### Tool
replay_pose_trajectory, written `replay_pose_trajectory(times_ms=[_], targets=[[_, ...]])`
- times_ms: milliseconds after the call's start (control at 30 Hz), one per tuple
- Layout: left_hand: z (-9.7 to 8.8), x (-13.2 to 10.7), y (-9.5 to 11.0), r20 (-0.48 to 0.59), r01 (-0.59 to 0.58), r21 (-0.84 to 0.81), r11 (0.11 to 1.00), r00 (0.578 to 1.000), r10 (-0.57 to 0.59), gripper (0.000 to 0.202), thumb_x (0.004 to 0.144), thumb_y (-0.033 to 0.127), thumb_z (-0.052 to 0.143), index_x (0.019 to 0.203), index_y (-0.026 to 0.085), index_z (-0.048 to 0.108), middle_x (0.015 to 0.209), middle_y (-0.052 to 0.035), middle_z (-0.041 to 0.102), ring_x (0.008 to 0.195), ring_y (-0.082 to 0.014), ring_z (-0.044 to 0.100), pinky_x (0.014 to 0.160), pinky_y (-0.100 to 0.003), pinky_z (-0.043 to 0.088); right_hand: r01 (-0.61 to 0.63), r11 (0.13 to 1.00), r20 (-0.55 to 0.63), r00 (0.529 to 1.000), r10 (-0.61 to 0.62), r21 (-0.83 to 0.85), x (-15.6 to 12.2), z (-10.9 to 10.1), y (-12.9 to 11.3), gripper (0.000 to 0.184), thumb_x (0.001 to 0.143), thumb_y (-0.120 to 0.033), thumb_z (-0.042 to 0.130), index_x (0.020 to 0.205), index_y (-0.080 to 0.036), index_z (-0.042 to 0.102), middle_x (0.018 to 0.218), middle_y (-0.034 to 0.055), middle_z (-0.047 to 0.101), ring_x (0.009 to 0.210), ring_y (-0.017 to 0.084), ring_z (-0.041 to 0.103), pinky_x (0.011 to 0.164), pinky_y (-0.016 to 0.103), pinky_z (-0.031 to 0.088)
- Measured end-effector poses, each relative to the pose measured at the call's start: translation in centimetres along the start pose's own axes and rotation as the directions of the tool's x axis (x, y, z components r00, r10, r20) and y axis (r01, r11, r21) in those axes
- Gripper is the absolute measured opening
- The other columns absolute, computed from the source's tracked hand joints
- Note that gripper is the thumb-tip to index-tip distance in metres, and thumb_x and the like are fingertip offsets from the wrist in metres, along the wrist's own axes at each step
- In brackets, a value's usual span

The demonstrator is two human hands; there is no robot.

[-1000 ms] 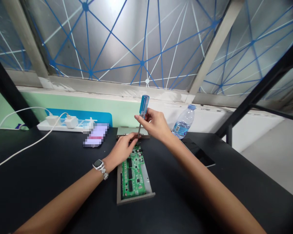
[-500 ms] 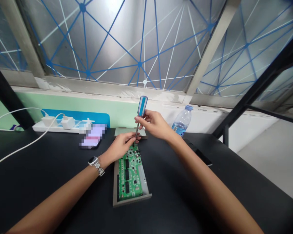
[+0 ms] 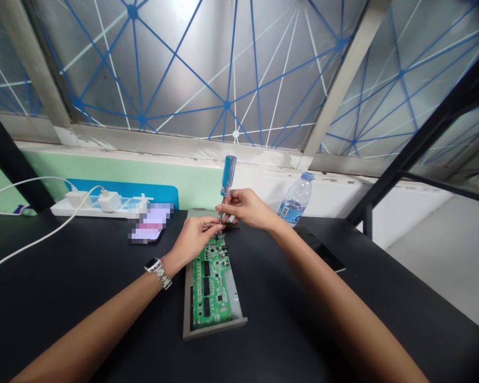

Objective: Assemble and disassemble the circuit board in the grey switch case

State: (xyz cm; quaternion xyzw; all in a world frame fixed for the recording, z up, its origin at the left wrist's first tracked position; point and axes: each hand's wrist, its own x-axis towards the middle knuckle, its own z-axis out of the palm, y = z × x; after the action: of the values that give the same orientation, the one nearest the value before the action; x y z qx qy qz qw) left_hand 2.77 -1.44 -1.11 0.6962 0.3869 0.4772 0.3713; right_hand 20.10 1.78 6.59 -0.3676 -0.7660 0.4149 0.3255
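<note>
A screwdriver (image 3: 229, 173) with a clear and blue handle stands nearly upright, leaning slightly right, over the far end of a green circuit board (image 3: 213, 282). The board lies in a shallow grey metal casing (image 3: 187, 303) on the black table. My right hand (image 3: 249, 207) pinches the screwdriver's shaft just under the handle. Lower down, my left hand (image 3: 197, 234), with a watch (image 3: 158, 270) on its wrist, has thumb and fingers closed around the shaft near the board. The tip is too small and partly hidden to make out.
At the back left lie a white power strip (image 3: 96, 206) with plugs and cables, and a blurred-out phone (image 3: 149, 223). A water bottle (image 3: 296, 199) stands back right, near a dark flat device (image 3: 323, 252). Behind the hands is a grey metal piece (image 3: 199, 213).
My right hand's fingers have slid from the base of the handle down onto the shaft. The screwdriver's handle has shifted slightly left and stands more upright. My left hand stays almost in place.
</note>
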Motion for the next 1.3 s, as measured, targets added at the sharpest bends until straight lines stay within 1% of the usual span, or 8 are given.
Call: replay_pose_trajectory(times_ms=[300,433,633,800,900,1000,1100,1300], targets=[[0.4,0.4,-0.3,-0.063,0.002,-0.009,1.000,0.998,-0.002,0.016,0.082,0.031,0.069,0.081,0.015,0.071,0.082,-0.0057,0.076,0.080,-0.0223,0.072,0.073,-0.031,0.056,-0.062,0.996,0.096,0.994,0.056,0.058,-0.1,-0.5,-0.4,0.016,0.087,-0.028,0.065,0.083,-0.012,0.067,0.074,0.0052,0.073,0.060,0.012,0.071,0.046,0.017,0.049],[0.5,0.6,-0.3,-0.040,-0.008,-0.018,1.000,0.999,0.007,0.015,0.083,0.029,0.066,0.080,0.014,0.068,0.078,-0.0057,0.074,0.076,-0.0211,0.071,0.071,-0.030,0.054,-0.070,0.994,0.136,0.989,0.058,0.084,-0.1,-0.4,-0.4,0.016,0.089,-0.027,0.063,0.087,-0.012,0.067,0.076,0.0054,0.073,0.060,0.012,0.071,0.046,0.017,0.050],[0.5,1.0,-0.4,-0.001,-0.024,-0.078,0.997,1.000,0.024,0.012,0.083,0.025,0.066,0.084,0.013,0.068,0.080,-0.0056,0.072,0.078,-0.0198,0.069,0.074,-0.029,0.053,-0.106,0.991,0.115,0.989,0.096,0.087,-0.2,0.0,-0.9,0.009,0.091,-0.020,0.059,0.090,-0.012,0.064,0.082,0.0066,0.073,0.056,0.011,0.069,0.046,0.017,0.051],[0.7,1.3,-0.4,0.012,-0.044,-0.022,0.999,0.999,0.045,0.011,0.083,0.022,0.064,0.077,0.013,0.068,0.081,-0.0053,0.074,0.079,-0.0199,0.069,0.073,-0.027,0.050,-0.080,0.991,0.147,0.987,0.064,0.104,-0.3,0.6,-1.0,0.009,0.091,-0.021,0.060,0.087,-0.013,0.062,0.073,0.0037,0.070,0.057,0.011,0.069,0.048,0.016,0.052],[0.9,1.3,-0.8,0.013,-0.025,-0.059,0.998,1.000,0.025,0.014,0.084,0.025,0.064,0.078,0.013,0.069,0.080,-0.0057,0.075,0.079,-0.0208,0.070,0.074,-0.029,0.051,-0.037,0.995,0.118,0.993,0.026,0.087,0.0,1.0,-0.4,0.019,0.090,-0.030,0.062,0.083,-0.012,0.064,0.066,0.0030,0.068,0.053,0.012,0.066,0.047,0.019,0.051],[0.9,1.3,-1.0,0.016,0.039,-0.078,0.996,0.999,-0.038,0.020,0.082,0.032,0.068,0.076,0.013,0.071,0.077,-0.0063,0.075,0.075,-0.0217,0.071,0.071,-0.030,0.053,0.018,1.000,-0.002,1.000,-0.018,-0.014,0.2,0.9,0.4,0.027,0.083,-0.039,0.069,0.076,-0.014,0.064,0.060,0.0018,0.066,0.052,0.013,0.065,0.046,0.021,0.050],[0.4,1.1,-0.9,0.022,0.091,-0.080,0.993,0.996,-0.089,0.019,0.079,0.032,0.073,0.081,0.013,0.073,0.080,-0.0067,0.077,0.078,-0.0220,0.072,0.071,-0.030,0.054,0.040,0.996,-0.097,0.994,-0.048,-0.084,0.3,0.4,0.7,0.031,0.076,-0.042,0.076,0.071,-0.015,0.062,0.062,0.0013,0.066,0.055,0.015,0.067,0.046,0.020,0.048],[-1.1,0.7,-1.2,0.018,0.128,-0.094,0.987,0.992,-0.127,0.019,0.076,0.030,0.075,0.087,0.014,0.074,0.085,-0.0064,0.077,0.081,-0.0213,0.073,0.076,-0.030,0.055,-0.017,1.000,-0.031,0.999,0.017,0.007,0.2,-0.4,0.2,0.016,0.078,-0.028,0.071,0.078,-0.013,0.065,0.071,0.0039,0.069,0.054,0.012,0.067,0.045,0.018,0.048]])
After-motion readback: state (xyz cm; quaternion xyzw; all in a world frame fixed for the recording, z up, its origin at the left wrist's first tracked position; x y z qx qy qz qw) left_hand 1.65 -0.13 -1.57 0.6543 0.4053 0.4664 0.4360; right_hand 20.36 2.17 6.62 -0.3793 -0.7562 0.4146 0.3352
